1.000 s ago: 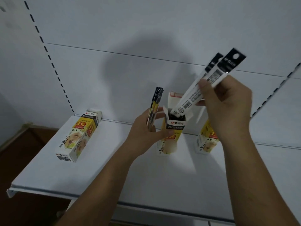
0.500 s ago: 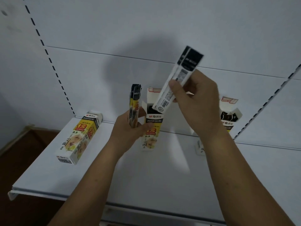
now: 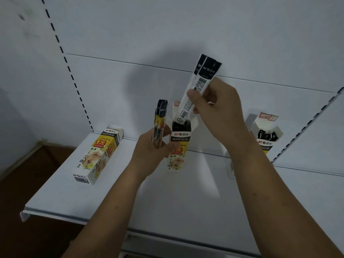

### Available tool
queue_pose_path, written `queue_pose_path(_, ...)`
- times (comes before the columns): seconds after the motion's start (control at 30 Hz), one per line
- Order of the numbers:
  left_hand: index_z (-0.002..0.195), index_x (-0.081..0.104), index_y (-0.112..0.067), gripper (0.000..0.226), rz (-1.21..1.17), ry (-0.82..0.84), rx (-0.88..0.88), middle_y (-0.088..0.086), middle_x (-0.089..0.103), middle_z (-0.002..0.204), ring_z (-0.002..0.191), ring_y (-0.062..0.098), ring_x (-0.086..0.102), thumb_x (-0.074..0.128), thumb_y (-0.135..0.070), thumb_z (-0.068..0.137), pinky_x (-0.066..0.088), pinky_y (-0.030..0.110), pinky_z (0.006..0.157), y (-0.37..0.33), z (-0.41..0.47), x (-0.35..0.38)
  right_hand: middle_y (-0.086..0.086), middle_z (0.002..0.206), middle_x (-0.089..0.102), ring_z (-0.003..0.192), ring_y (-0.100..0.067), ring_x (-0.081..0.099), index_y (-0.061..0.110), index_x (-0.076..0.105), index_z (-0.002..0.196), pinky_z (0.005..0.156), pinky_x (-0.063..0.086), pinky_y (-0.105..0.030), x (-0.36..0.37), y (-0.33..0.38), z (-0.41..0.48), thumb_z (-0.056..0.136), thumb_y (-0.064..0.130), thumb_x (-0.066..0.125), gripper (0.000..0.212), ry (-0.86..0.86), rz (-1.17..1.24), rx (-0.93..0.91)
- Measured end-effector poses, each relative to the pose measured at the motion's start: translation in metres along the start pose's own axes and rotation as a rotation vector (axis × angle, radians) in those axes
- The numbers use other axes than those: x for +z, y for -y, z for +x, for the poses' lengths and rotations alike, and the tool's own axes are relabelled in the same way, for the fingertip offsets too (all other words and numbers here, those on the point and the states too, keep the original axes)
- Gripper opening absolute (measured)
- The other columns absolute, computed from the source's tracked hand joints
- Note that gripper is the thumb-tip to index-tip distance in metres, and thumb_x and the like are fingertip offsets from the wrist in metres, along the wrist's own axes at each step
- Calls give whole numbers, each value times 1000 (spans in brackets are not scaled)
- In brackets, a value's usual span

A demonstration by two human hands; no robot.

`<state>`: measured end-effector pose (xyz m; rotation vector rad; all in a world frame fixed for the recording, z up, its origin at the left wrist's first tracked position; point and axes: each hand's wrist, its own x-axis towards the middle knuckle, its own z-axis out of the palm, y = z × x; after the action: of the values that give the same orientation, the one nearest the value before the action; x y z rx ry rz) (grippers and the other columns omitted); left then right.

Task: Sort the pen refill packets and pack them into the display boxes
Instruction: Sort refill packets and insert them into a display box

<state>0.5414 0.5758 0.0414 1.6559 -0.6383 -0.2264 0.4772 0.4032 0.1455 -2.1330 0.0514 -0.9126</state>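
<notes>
Nearest, shelf [image 3: 186,205]: white, front edge toward the camera, brown floor [image 3: 22,174] below it at left.

Left hand [image 3: 152,153]: fingers curled round a few yellow packets [image 3: 160,123], long axis upright, black headers on top. The thumb lies against the front of the middle box [image 3: 178,161].

Middle box: stands upright on the shelf with its top flaps open and dark packet ends showing inside.

Right hand [image 3: 219,108]: thumb and fingers pinch two white packets [image 3: 202,81] about mid-length. Long axis tilted, black headers up and to the right, lower ends at the mouth of the middle box. Whether they touch the packets inside cannot be told.

Left box [image 3: 98,155]: lies flat on the shelf, well left of the hands, closed, long axis running front to back.

Right box [image 3: 267,135]: upright near the back, partly hidden by the right forearm. Flaps open, black packet tops inside.

Wall [image 3: 130,34]: white panels with slotted uprights, behind everything.
</notes>
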Motion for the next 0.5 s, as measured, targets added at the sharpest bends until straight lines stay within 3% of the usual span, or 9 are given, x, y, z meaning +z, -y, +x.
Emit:
queue_pose_path(0.13,121,69,-11,30,20,-12,-23,-26,68,65,49,-1,57,77,-16,92,43,10,48,1,0,-1,-12,88,72,80,-29,70,13,70,99,75,59,-53,-1,-10,0,98,35,68,22,175,-53,50)
queue_pose_path(0.33,123,69,-11,33,31,-32,-27,-22,67,64,48,-1,56,78,-16,92,42,10,46,0,1,1,3,89,76,85,-14,70,22,77,96,84,58,-43,4,-15,-4,92,34,76,13,409,-213,97)
queue_pose_path(0.43,124,70,-12,34,38,-25,-26,-21,67,66,49,-1,58,78,-18,92,42,10,46,-1,1,1,12,89,73,85,-4,66,30,74,92,74,50,-14,2,-13,-5,93,31,76,3,299,-96,49)
queue_pose_path(0.5,126,69,-12,34,42,-10,-27,-25,67,64,50,-1,59,76,-18,94,43,9,47,0,1,1,9,93,74,81,-1,64,25,76,102,67,42,-6,-1,-10,-3,95,24,75,7,194,-14,7)
